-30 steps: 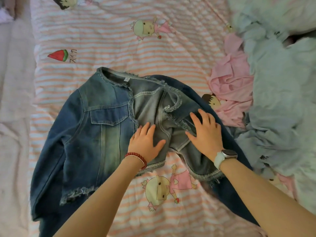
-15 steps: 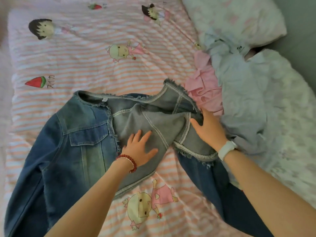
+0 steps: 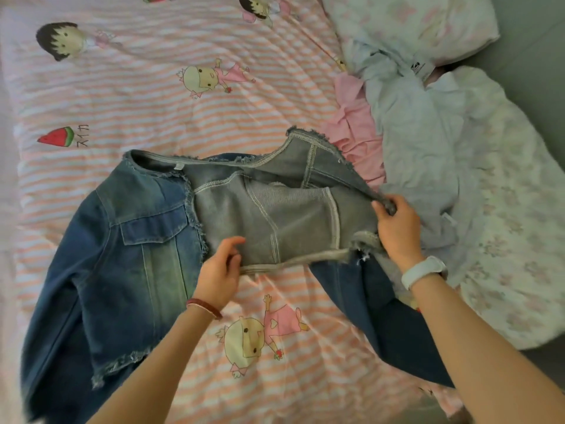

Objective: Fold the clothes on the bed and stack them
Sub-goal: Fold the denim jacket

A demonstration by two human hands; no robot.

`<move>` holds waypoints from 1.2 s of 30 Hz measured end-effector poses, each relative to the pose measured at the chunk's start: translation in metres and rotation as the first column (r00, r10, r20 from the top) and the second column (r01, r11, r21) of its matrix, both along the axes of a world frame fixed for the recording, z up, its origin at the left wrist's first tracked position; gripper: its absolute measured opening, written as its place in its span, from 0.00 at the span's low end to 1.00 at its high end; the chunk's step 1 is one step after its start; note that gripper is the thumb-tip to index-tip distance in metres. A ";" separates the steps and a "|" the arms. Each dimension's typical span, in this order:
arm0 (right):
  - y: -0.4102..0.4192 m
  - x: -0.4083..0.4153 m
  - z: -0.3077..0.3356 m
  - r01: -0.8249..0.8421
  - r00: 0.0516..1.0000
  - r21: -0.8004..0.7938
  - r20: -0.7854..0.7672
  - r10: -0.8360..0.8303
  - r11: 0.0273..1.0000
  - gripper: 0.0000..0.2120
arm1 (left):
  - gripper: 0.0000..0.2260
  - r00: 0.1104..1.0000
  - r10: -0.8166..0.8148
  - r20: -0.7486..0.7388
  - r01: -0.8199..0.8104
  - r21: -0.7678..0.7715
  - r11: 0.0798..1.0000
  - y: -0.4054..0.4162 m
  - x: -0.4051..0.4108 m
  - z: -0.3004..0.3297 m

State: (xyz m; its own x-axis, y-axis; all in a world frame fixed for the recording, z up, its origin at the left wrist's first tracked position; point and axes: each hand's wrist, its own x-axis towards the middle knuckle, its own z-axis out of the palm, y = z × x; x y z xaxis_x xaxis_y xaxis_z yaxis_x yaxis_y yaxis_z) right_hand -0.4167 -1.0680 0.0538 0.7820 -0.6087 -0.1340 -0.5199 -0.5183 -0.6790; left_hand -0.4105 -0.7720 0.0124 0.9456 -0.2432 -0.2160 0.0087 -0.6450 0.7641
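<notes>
Striped bedding (image 3: 128, 96) is covered mid-frame by a denim jacket (image 3: 137, 258), its open panel gripped by left hand (image 3: 218, 270) and right hand (image 3: 397, 228).

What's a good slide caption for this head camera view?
Both hands, left hand and right hand, grip the denim jacket panel on the striped bedsheet.

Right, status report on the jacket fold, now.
Left hand grips the denim jacket at its hem. Right hand pinches the opened front panel's edge. Jacket unfolded, inside showing. Pink garment and pale blue clothes crowd the right.
</notes>
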 end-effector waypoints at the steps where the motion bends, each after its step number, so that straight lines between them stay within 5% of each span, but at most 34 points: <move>1: -0.004 0.004 0.008 0.007 1.000 -0.067 0.022 -0.005 0.998 0.11 | 0.14 0.998 -0.038 -0.042 0.038 -0.002 0.999 0.005 0.003 0.003; 4: -0.016 0.013 0.027 -0.072 0.997 -0.351 -0.057 0.055 0.934 0.11 | 0.15 0.893 -0.392 -0.223 0.442 0.264 0.857 0.009 0.007 0.003; 7: -0.015 0.014 0.038 -0.193 0.975 -0.457 -0.189 0.117 0.868 0.13 | 0.20 0.869 -0.466 -0.166 0.482 0.497 0.722 -0.001 -0.003 -0.003; 11: 0.017 0.015 0.052 -0.280 0.957 -0.409 -0.191 0.219 0.868 0.17 | 0.28 0.768 -0.479 -0.425 0.637 0.430 0.640 -0.019 -0.023 -0.016; 12: 0.031 0.018 0.058 -0.295 0.955 -0.408 -0.137 0.262 0.864 0.17 | 0.25 0.785 -0.445 -0.432 0.604 0.369 0.707 -0.019 -0.024 -0.017; 14: 0.066 0.027 0.068 -0.384 0.906 -0.412 0.003 0.422 0.827 0.15 | 0.14 0.896 -0.195 -0.399 0.245 0.078 0.966 -0.011 -0.019 -0.012; 15: 0.086 0.030 0.070 -0.478 0.850 -0.369 0.033 0.525 0.797 0.14 | 0.10 0.882 -0.010 -0.471 -0.047 -0.110 0.993 -0.003 -0.012 -0.004; 17: 0.129 0.028 0.067 -0.745 0.662 -0.103 0.004 0.749 0.659 0.17 | 0.14 0.690 0.214 -0.692 -0.564 -0.328 0.758 0.024 0.004 0.012; 19: 0.162 0.019 0.056 -0.864 0.451 0.230 -0.043 0.891 0.448 0.20 | 0.20 0.536 0.280 -0.797 -0.772 -0.328 0.545 0.060 0.018 0.016; 20: 0.171 0.014 0.048 -0.865 0.406 0.304 -0.048 0.913 0.400 0.20 | 0.21 0.504 0.307 -0.807 -0.786 -0.282 0.550 0.075 0.021 0.015; 22: 0.178 0.007 0.033 -0.848 0.469 0.272 -0.012 0.883 0.454 0.18 | 0.20 0.474 0.323 -0.819 -0.757 -0.191 0.625 0.089 0.024 0.010; 24: 0.174 0.008 0.020 -0.787 0.614 0.114 0.045 0.788 0.606 0.16 | 0.18 0.463 0.340 -0.819 -0.731 -0.136 0.668 0.084 0.023 0.002; 27: 0.158 0.027 0.001 -0.677 0.736 -0.077 -0.060 0.674 0.732 0.16 | 0.20 0.553 0.457 -0.697 -0.658 -0.030 0.752 0.064 0.023 -0.011; 30: 0.146 0.049 -0.017 -0.662 0.744 -0.129 -0.234 0.626 0.739 0.19 | 0.22 0.673 0.517 -0.529 -0.519 0.160 0.840 0.051 0.028 -0.019; 33: 0.145 0.074 -0.030 -0.669 0.732 -0.118 -0.277 0.622 0.734 0.20 | 0.09 0.737 0.523 -0.428 -0.534 0.106 0.839 0.048 0.036 -0.022; 36: 0.159 0.110 -0.038 -0.623 0.763 -0.021 -0.236 0.602 0.782 0.22 | 0.12 0.799 0.514 -0.314 -0.525 0.053 0.849 0.050 0.033 -0.024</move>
State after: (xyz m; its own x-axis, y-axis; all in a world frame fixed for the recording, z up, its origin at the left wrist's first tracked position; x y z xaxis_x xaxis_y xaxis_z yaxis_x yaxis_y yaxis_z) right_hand -0.3069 -0.9092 0.0153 0.9529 -0.0270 -0.3020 -0.1904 -0.8286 -0.5265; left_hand -0.3771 -0.7216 -0.0112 0.8194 0.2529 -0.5144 0.5703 -0.4500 0.6872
